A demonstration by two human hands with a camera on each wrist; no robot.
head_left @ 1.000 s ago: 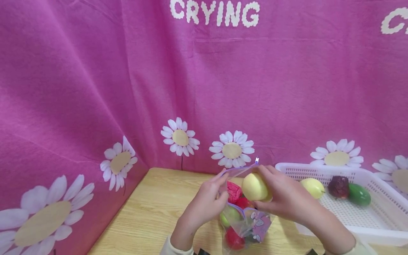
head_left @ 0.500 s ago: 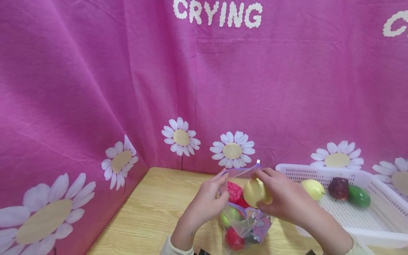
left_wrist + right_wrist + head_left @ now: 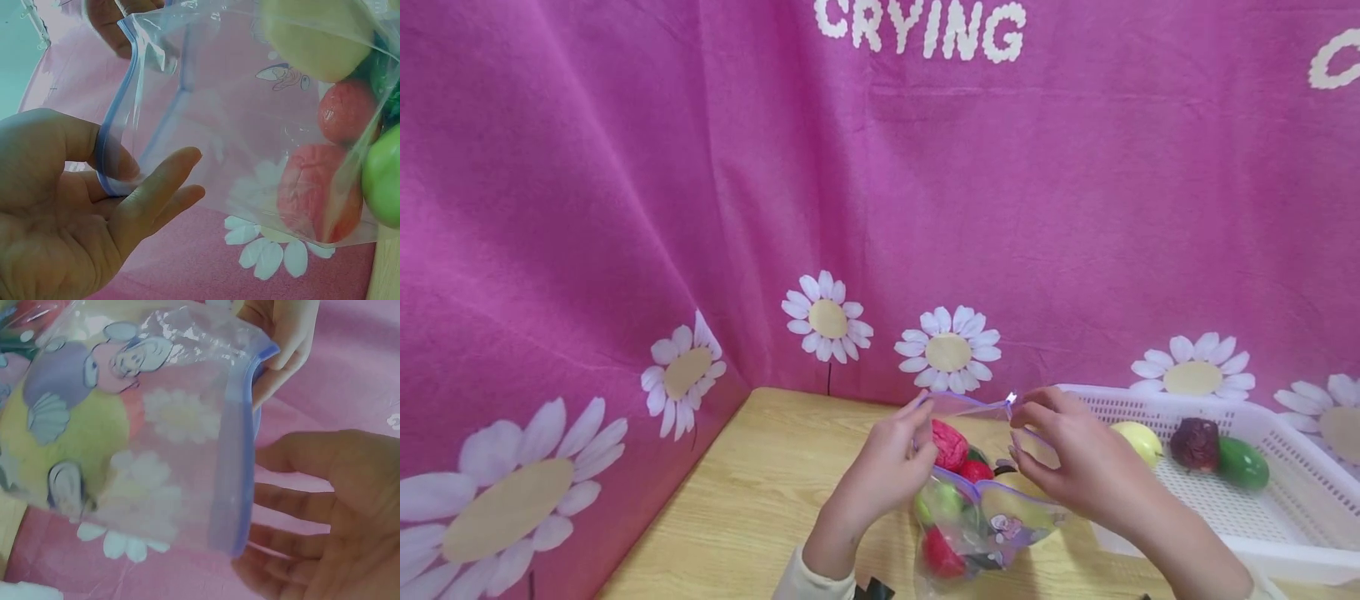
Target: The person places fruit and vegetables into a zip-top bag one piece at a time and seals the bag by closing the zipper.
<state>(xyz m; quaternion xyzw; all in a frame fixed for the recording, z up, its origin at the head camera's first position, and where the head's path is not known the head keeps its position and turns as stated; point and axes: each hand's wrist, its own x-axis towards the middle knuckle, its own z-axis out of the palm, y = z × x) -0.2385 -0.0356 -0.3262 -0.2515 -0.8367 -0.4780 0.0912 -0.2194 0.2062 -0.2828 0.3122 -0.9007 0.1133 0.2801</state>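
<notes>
Pink daisy backdrop (image 3: 1037, 208), wood-grain table (image 3: 760, 487). Clear zip bag (image 3: 1004, 527) sits betw. hands, mouth up: L hand (image 3: 887, 458) pinches rim, R hand (image 3: 1086, 458) has fingers spread at opp. side, gripping nothing. Prob. best: firm L pinch, R widening mouth, fruit low, clear of zip. Visible in bag: 3 red fruits (image 3: 943, 553), 1 green apple (image 3: 387, 178), 1 yellow fruit (image 3: 319, 40); dk-green pcs unclear. White basket (image 3: 1300, 554): 1 yellow pear-like fruit (image 3: 1138, 442), 1 dk-red fruit (image 3: 1195, 444), 1 green fruit (image 3: 1243, 462).
</notes>
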